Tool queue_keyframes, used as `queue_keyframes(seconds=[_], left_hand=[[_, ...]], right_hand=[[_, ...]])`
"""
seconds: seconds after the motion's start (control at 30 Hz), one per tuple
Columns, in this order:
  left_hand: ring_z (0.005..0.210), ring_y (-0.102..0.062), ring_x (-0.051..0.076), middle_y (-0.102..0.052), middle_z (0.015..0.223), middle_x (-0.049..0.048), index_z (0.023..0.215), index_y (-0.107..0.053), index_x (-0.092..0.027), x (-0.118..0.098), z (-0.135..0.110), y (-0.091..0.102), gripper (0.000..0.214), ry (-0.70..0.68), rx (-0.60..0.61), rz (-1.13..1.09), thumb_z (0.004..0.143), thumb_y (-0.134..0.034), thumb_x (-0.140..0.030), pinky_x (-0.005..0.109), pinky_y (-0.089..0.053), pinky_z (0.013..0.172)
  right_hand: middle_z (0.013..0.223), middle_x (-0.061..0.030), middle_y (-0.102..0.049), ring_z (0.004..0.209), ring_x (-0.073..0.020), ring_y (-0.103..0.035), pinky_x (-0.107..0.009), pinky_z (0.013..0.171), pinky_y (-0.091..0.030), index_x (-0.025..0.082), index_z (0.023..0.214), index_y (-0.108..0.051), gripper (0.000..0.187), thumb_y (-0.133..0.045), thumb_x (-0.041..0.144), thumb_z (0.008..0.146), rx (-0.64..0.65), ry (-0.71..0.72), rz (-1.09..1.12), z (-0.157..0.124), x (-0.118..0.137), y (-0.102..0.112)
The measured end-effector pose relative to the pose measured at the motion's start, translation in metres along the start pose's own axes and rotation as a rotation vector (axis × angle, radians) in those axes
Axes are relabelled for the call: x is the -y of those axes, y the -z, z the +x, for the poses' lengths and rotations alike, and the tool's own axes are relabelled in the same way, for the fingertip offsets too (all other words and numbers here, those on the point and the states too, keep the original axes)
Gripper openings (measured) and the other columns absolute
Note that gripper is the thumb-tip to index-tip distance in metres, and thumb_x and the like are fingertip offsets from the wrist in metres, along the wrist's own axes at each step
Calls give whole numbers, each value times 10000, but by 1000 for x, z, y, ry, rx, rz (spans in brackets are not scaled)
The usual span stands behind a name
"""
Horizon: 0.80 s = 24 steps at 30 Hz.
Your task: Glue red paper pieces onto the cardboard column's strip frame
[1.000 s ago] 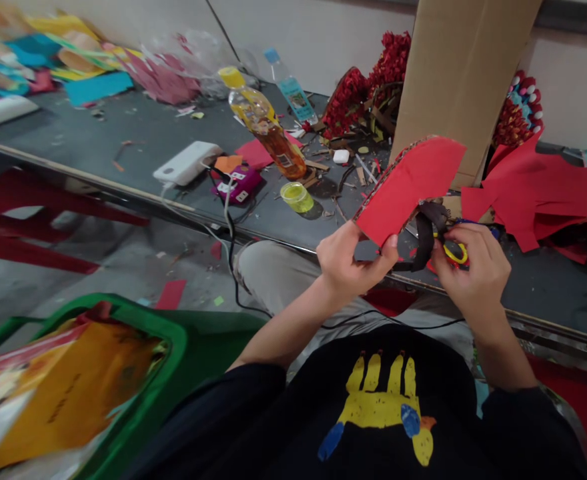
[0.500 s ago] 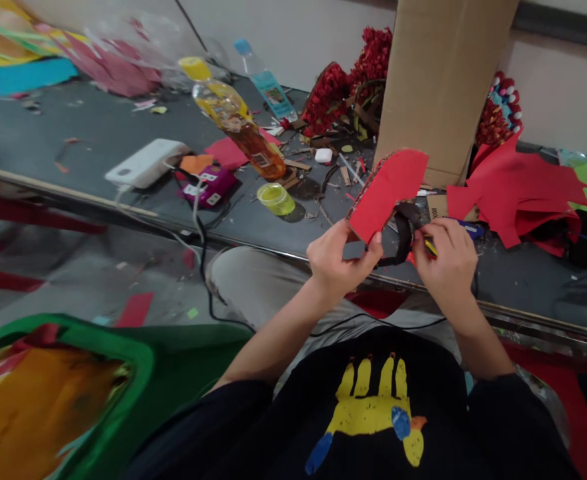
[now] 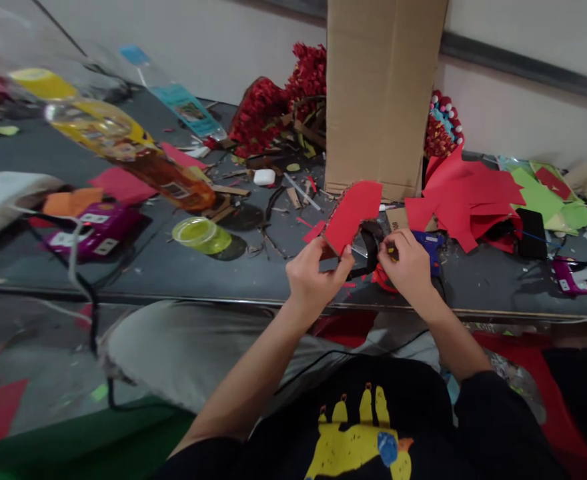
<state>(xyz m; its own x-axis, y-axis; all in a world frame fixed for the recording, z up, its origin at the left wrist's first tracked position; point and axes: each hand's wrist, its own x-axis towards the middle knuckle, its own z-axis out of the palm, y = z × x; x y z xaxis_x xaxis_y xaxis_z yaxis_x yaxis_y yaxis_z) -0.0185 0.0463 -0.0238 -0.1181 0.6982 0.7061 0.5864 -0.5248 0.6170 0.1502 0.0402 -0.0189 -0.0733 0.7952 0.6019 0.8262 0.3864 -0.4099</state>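
A curved cardboard piece faced in red paper is pinched at its lower end by my left hand, thumb in front. From its right edge a black strip curls downward. My right hand is closed, fingertips pressed together on the strip's right side. Something small and yellow shows at those fingertips, too covered to name. Just behind the right hand lies a blue tool that looks like a glue gun, partly hidden by the fingers.
A tall cardboard panel stands at the back. Leftward are a tilted yellow-capped bottle, a cup of yellow-green stuff and a purple power strip. Red paper scraps and a black phone-like slab lie right.
The view has swung to the right, so the bench things sit further left. Both hands keep their grip on the red piece and the black strip, with little change between them.
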Motion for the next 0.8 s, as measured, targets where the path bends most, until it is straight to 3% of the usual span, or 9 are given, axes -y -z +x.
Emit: queue_keyframes(seconds=[0.2, 0.37, 0.6, 0.8], left_hand=[[508, -605, 100, -667, 642, -4, 819, -640, -153, 16, -4, -7, 233, 266, 72, -42, 734, -599, -366, 184, -481, 529], [583, -641, 116, -676, 700, 18, 852, -637, -147, 28, -7, -12, 299, 466, 10, -80, 707, -620, -408, 188, -504, 531], [542, -632, 121, -664, 684, 26, 836, -627, -140, 15, -5, -19, 297, 415, -21, -32, 694, -621, -401, 193, -500, 487], [467, -591, 110, -628, 596, 8, 746, -611, -145, 10, -2, -24, 276, 388, -20, 6, 683, -621, -413, 181, -448, 426]], right_hand=[[802, 7, -559, 684, -90, -541, -197, 611, -431, 213, 779, -472, 67, -441, 207, 838, 72, -47, 170, 3, -8, 7], [804, -8, -565, 657, -98, -533, -222, 600, -444, 212, 785, -476, 124, -399, 232, 879, 84, -38, 199, 10, -19, 12], [1030, -34, -675, 952, -123, -632, -247, 827, -505, 223, 1032, -629, 238, -464, 366, 937, 116, 96, 167, 14, -22, -1], [985, -13, -706, 882, -121, -648, -261, 797, -506, 231, 946, -684, 223, -482, 324, 936, 54, 145, 60, 8, -27, -1]])
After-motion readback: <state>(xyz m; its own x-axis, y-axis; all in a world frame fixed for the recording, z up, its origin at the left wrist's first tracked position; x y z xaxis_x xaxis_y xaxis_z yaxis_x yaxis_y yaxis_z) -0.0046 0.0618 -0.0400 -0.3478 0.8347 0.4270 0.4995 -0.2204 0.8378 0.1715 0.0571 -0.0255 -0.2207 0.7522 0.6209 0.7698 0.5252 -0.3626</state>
